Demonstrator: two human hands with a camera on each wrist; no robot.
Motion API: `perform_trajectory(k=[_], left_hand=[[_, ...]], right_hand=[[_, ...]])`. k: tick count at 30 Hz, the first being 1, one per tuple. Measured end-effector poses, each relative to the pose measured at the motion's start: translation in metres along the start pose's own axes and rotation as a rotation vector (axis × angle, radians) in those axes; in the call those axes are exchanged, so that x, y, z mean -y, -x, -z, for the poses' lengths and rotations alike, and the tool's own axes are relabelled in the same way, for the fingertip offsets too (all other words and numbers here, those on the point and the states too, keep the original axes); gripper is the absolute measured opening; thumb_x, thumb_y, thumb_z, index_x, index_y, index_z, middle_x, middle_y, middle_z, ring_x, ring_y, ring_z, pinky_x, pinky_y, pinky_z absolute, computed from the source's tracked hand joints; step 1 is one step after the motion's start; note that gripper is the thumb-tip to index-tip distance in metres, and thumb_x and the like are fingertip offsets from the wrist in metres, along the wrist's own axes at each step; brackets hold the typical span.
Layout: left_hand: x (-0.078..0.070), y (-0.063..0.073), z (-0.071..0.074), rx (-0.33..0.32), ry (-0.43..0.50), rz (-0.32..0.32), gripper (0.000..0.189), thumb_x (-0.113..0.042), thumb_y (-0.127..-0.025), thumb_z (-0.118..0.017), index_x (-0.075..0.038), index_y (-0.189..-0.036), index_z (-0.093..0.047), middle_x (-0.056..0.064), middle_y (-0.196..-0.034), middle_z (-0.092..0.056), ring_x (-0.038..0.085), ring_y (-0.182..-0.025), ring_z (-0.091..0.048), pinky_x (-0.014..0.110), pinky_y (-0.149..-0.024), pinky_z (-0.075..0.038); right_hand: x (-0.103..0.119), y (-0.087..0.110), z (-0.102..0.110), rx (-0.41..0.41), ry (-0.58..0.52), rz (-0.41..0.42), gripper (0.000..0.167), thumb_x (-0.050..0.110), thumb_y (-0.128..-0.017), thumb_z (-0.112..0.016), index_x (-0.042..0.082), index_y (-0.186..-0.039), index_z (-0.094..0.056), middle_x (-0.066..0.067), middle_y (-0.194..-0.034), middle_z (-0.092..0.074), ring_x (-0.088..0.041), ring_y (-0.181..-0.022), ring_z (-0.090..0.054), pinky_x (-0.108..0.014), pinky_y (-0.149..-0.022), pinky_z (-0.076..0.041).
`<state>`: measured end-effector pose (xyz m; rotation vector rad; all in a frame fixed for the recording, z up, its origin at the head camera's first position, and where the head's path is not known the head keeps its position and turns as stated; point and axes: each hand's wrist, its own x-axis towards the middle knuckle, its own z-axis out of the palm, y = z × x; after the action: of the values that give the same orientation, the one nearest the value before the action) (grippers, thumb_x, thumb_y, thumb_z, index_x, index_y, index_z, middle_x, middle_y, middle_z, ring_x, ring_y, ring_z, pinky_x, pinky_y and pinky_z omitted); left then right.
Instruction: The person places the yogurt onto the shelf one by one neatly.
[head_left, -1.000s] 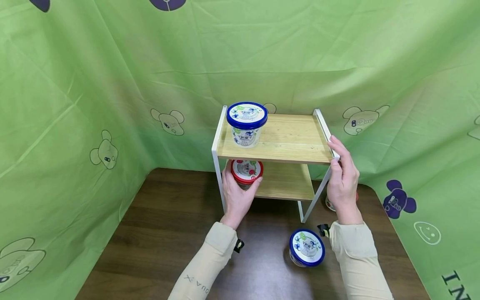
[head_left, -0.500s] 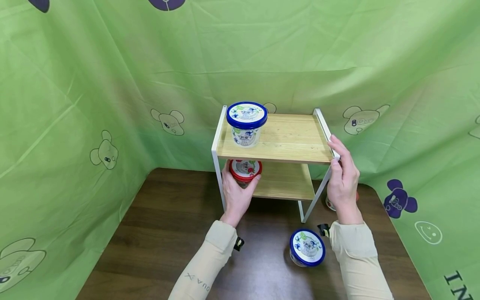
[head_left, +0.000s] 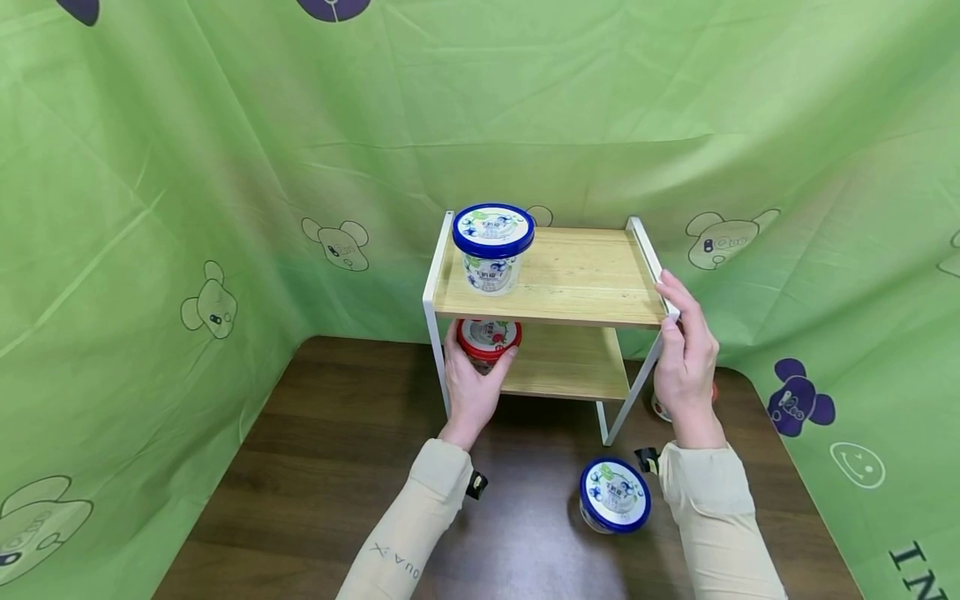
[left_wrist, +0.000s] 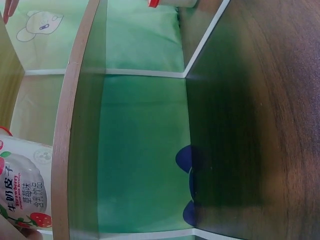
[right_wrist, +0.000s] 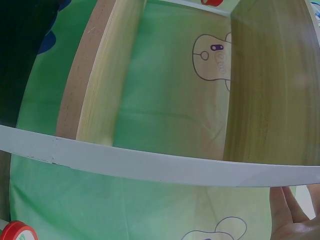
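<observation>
On the left of the lower shelf [head_left: 570, 358], my left hand [head_left: 472, 387] grips a red-lidded tub [head_left: 487, 337] between thumb and fingers. The left wrist view shows this tub's strawberry label [left_wrist: 25, 180] beside the shelf's front edge. My right hand [head_left: 686, 358] touches the front right corner of the rack's white frame [head_left: 647, 258], fingers extended along its outer side. In the right wrist view, the fingers [right_wrist: 281, 212] lie against the white rail. A blue-lidded tub [head_left: 493, 242] stands upright at the left of the upper shelf [head_left: 585, 267].
Another blue-lidded tub [head_left: 615, 496] stands on the dark wooden table [head_left: 300, 467], in front of the rack. A second red-lidded tub [right_wrist: 19, 232] stands right of the rack, mostly behind my right hand in the head view. Green printed cloth [head_left: 480, 100] surrounds the table.
My left hand has shifted the red-lidded tub slightly left on the lower shelf. The right hand, rack and blue-lidded tubs have stayed in place.
</observation>
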<state>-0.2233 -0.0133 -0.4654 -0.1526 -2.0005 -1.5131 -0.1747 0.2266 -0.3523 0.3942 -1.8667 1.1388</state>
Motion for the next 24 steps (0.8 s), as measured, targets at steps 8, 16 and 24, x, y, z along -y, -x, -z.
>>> perform_trajectory(k=[8, 16, 24], left_hand=[[-0.0011, -0.0016, 0.0011, 0.031, 0.000, 0.041, 0.094, -0.038, -0.086, -0.082, -0.009, -0.157, -0.028, 0.010, -0.149, -0.045, 0.025, -0.134, -0.046, 0.047, -0.112, -0.038], [-0.0016, -0.0012, 0.0036, 0.067, -0.001, 0.067, 0.104, -0.043, -0.082, -0.085, -0.012, -0.159, -0.022, 0.008, -0.153, -0.040, 0.023, -0.138, -0.041, 0.047, -0.114, -0.036], [-0.0047, -0.0011, 0.0053, 0.052, 0.017, 0.017, 0.111, -0.035, -0.077, -0.091, -0.015, -0.161, -0.019, 0.003, -0.157, -0.035, 0.021, -0.140, -0.039, 0.047, -0.114, -0.035]], right_hand=[[-0.0011, -0.0005, -0.0002, -0.003, 0.000, 0.006, 0.039, 0.000, -0.095, -0.041, -0.011, -0.128, -0.060, -0.022, -0.142, -0.056, -0.029, -0.138, -0.047, -0.032, -0.115, -0.034], [-0.0012, 0.0000, 0.0002, -0.004, -0.002, 0.009, 0.039, -0.001, -0.095, -0.041, -0.012, -0.128, -0.060, -0.024, -0.142, -0.056, -0.031, -0.137, -0.047, -0.032, -0.115, -0.034], [-0.0007, -0.0003, 0.0001, -0.001, -0.005, 0.011, 0.038, -0.002, -0.095, -0.042, -0.012, -0.128, -0.060, -0.024, -0.142, -0.056, -0.033, -0.137, -0.047, -0.031, -0.115, -0.034]])
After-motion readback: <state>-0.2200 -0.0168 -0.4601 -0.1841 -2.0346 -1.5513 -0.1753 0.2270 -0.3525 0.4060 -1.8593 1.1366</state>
